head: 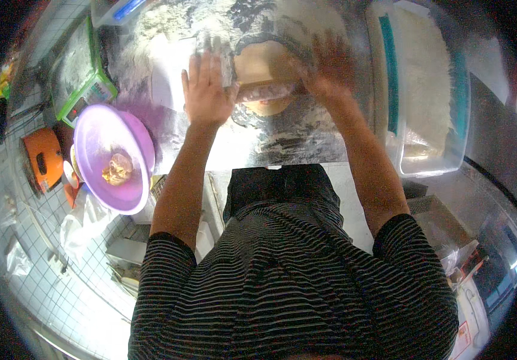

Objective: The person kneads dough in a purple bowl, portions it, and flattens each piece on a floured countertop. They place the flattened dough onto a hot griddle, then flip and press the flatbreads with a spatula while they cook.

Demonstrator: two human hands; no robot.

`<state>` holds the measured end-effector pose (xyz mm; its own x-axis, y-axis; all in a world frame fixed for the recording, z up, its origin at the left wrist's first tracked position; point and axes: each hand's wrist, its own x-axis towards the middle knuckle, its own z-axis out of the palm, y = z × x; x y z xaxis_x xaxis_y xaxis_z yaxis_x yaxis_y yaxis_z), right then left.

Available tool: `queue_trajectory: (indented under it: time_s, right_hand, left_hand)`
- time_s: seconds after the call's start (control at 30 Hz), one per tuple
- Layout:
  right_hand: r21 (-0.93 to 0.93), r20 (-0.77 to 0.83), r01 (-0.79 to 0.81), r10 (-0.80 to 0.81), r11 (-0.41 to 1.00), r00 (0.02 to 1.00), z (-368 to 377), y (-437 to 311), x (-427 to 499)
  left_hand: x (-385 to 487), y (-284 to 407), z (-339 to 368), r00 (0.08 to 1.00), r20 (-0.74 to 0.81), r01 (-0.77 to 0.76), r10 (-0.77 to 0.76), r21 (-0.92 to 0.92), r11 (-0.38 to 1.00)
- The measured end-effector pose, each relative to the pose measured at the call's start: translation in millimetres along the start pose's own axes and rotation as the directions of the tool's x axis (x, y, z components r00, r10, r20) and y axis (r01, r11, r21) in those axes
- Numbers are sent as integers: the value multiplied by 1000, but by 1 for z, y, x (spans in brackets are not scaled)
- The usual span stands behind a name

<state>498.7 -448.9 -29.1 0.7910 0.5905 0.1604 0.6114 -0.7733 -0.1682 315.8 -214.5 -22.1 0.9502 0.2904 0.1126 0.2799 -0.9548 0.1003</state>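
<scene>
A flattened piece of dough (263, 58), roughly round, lies on the floured worktop (312, 148) before me. Across its near part runs a flour-dusted rolling pin (267, 92). My left hand (209, 90) is laid flat, palm down, at the pin's left end with its fingers stretched forward. At the other end is my right hand (330, 67), blurred, its fingers also extended and spread. Both ends of the pin are hidden by the hands, and neither hand's fingers are wrapped around it.
A purple plastic bowl (140, 130) holding a lump of dough (120, 168) stands at the left. Behind it is a green-rimmed clear container (101, 76). To the right stands a clear plastic bin (458, 153) of pale flour (420, 85). An orange object (51, 153) lies far left.
</scene>
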Motion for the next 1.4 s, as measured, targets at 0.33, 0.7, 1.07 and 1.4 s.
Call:
queue_trajectory:
  time_s: [0.33, 0.7, 1.07, 1.4]
  right_hand:
    - [184, 70, 26, -39, 983, 997, -20, 31, -185]
    - [151, 6, 45, -46, 987, 999, -7, -19, -12]
    - [500, 226, -14, -116, 866, 967, 17, -61, 40]
    - [681, 19, 626, -864, 380, 503, -112, -119, -106]
  left_hand:
    - [-132, 2, -30, 948, -245, 87, -205, -420, 903]
    - [-73, 104, -20, 999, -37, -9, -15, -570, 821]
    - [-46, 133, 5, 543, 542, 229, -642, -831, -507]
    - [-121, 142, -42, 735, 376, -441, -564, -367, -819]
